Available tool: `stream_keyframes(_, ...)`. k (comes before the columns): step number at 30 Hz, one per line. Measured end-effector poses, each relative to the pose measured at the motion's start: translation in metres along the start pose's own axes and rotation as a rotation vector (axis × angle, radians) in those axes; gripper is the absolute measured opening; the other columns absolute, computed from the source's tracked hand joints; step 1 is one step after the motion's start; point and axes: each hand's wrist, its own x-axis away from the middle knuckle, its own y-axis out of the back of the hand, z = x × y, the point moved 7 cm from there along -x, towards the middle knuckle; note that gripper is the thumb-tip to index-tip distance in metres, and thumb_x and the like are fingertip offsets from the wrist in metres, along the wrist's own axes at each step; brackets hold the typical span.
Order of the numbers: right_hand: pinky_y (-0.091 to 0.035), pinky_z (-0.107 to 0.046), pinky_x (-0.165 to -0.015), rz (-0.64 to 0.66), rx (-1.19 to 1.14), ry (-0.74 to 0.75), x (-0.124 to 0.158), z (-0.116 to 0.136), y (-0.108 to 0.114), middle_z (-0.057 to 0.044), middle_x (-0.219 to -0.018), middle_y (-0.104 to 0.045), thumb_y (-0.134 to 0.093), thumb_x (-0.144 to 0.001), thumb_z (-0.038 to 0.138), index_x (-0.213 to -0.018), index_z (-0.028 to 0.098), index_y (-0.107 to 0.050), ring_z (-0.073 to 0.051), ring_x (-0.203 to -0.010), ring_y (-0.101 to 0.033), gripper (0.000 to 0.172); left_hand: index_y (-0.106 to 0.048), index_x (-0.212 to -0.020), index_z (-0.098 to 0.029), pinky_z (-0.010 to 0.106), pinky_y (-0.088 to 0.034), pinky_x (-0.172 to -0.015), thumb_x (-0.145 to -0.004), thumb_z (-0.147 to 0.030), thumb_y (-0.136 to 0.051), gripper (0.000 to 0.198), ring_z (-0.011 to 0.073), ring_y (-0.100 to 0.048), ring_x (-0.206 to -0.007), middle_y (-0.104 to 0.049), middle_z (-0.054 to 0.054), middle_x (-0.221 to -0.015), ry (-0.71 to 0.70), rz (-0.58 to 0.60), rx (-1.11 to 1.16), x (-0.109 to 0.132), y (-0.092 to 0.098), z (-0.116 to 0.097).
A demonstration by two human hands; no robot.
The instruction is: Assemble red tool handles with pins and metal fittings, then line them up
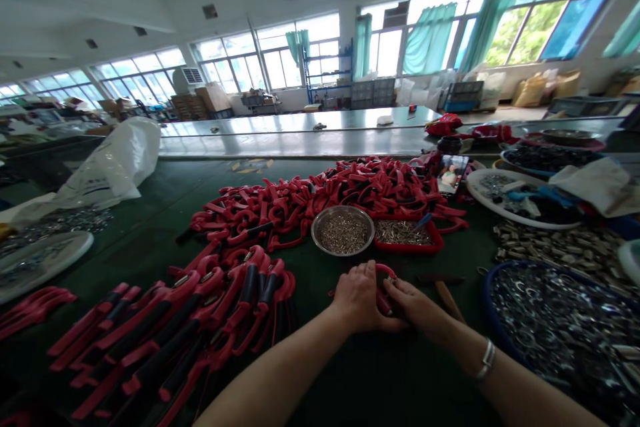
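Note:
My left hand [356,295] is wrapped round a red curved plastic tool part [385,271] just above the green tabletop. From the other side, my right hand [417,307] closes thumb and fingers at the same part, where a small metal piece [391,279] shows by the fingertips. Just beyond the hands stand a round metal bowl [345,230] of small metal pins and a red tray [436,240] with more pins. A hammer with a wooden handle [450,300] lies to the right of my right hand.
A heap of red parts [320,193] spreads behind the bowl; rows of red tools with black grips [200,320] lie at left. On the right are a blue-rimmed basin [493,307] of metal pieces, a white tray [525,217] and a propped phone [453,175].

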Motion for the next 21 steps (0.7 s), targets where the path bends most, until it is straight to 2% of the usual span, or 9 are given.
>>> stream_keyframes(3, -0.042, -0.025, -0.052, 0.018, 0.649, -0.024, -0.02, 0.013, 0.031, -0.005, -0.06, -0.062, -0.031, -0.083, 0.061, -0.07, 0.015, -0.061, -0.016, -0.056, -0.057, 0.056, -0.045, -0.117, -0.016, 0.044, -0.038, -0.086, -0.04, -0.063, -0.07, 0.094, 0.035, -0.05, -0.1, -0.053, 0.016, -0.111, 0.007, 0.063, -0.157, -0.012, -0.002, 0.003)
stream_keyframes(4, -0.042, -0.026, -0.057, -0.087, 0.891, 0.011, -0.03, 0.027, 0.05, -0.006, -0.062, -0.063, -0.026, -0.086, 0.057, -0.069, 0.016, -0.063, -0.017, -0.061, -0.059, 0.057, -0.046, -0.115, -0.016, 0.043, -0.04, -0.085, -0.039, -0.065, -0.068, 0.094, 0.0333, -0.052, -0.097, -0.055, 0.014, -0.107, -0.001, 0.102, -0.222, -0.017, -0.005, 0.004)
stream_keyframes(5, -0.043, -0.027, -0.064, -0.274, 1.111, 0.054, -0.038, 0.046, 0.071, -0.008, -0.072, -0.066, -0.024, -0.089, 0.05, -0.073, 0.016, -0.065, -0.018, -0.071, -0.061, 0.056, -0.046, -0.113, -0.015, 0.042, -0.041, -0.084, -0.037, -0.068, -0.066, 0.094, 0.032, -0.053, -0.094, -0.056, 0.013, -0.104, -0.014, 0.139, -0.283, -0.022, -0.009, 0.003)
stream_keyframes(6, -0.043, -0.028, -0.07, -0.388, 1.295, 0.063, -0.047, 0.06, 0.086, -0.01, -0.085, -0.067, -0.024, -0.09, 0.045, -0.084, 0.016, -0.066, -0.02, -0.082, -0.061, 0.051, -0.047, -0.111, -0.014, 0.041, -0.042, -0.082, -0.036, -0.07, -0.065, 0.095, 0.0312, -0.054, -0.093, -0.057, 0.013, -0.102, -0.028, 0.165, -0.334, -0.027, -0.012, 0.003)
stream_keyframes(7, -0.042, -0.03, -0.074, -0.404, 1.34, 0.046, -0.059, 0.068, 0.097, -0.013, -0.096, -0.065, -0.032, -0.088, 0.04, -0.093, 0.015, -0.065, -0.022, -0.09, -0.059, 0.042, -0.047, -0.11, -0.014, 0.04, -0.043, -0.081, -0.035, -0.072, -0.064, 0.096, 0.0306, -0.054, -0.091, -0.057, 0.013, -0.101, -0.042, 0.178, -0.373, -0.031, -0.015, 0.002)
stream_keyframes(9, -0.043, -0.029, -0.075, -0.365, 1.386, 0.018, -0.082, 0.075, 0.11, -0.011, -0.103, -0.064, -0.051, -0.079, 0.031, -0.097, 0.019, -0.065, -0.023, -0.094, -0.059, 0.027, -0.047, -0.112, -0.013, 0.039, -0.043, -0.079, -0.034, -0.072, -0.064, 0.099, 0.0301, -0.054, -0.09, -0.058, 0.013, -0.101, -0.065, 0.183, -0.426, -0.037, -0.02, 0.001)
stream_keyframes(13, -0.044, -0.03, -0.072, -0.304, 1.394, -0.004, -0.114, 0.068, 0.112, -0.012, -0.095, -0.067, -0.061, -0.065, 0.016, -0.087, 0.017, -0.069, -0.024, -0.088, -0.061, 0.023, -0.045, -0.118, -0.017, 0.042, -0.04, -0.085, -0.035, -0.076, -0.062, 0.103, 0.0299, -0.051, -0.096, -0.058, 0.011, -0.106, -0.132, 0.18, -0.432, -0.035, -0.023, 0.001)
stream_keyframes(17, -0.043, -0.031, -0.077, -0.363, 1.346, 0.064, -0.118, 0.063, 0.111, -0.017, -0.091, -0.067, -0.052, -0.069, 0.009, -0.085, 0.01, -0.069, -0.025, -0.089, -0.061, 0.023, -0.041, -0.125, -0.02, 0.044, -0.034, -0.092, -0.04, -0.08, -0.056, 0.105, 0.0304, -0.047, -0.105, -0.056, 0.01, -0.114, -0.153, 0.166, -0.367, -0.026, -0.02, 0.007)
stream_keyframes(21, -0.042, -0.031, -0.079, -0.467, 1.222, 0.121, -0.105, 0.061, 0.13, -0.014, -0.09, -0.068, -0.051, -0.075, 0.019, -0.087, 0.013, -0.069, -0.024, -0.089, -0.061, 0.023, -0.042, -0.126, -0.017, 0.04, -0.031, -0.098, -0.044, -0.076, -0.059, 0.102, 0.029, -0.043, -0.113, -0.049, 0.011, -0.125, -0.163, 0.13, -0.281, -0.024, -0.011, 0.003)
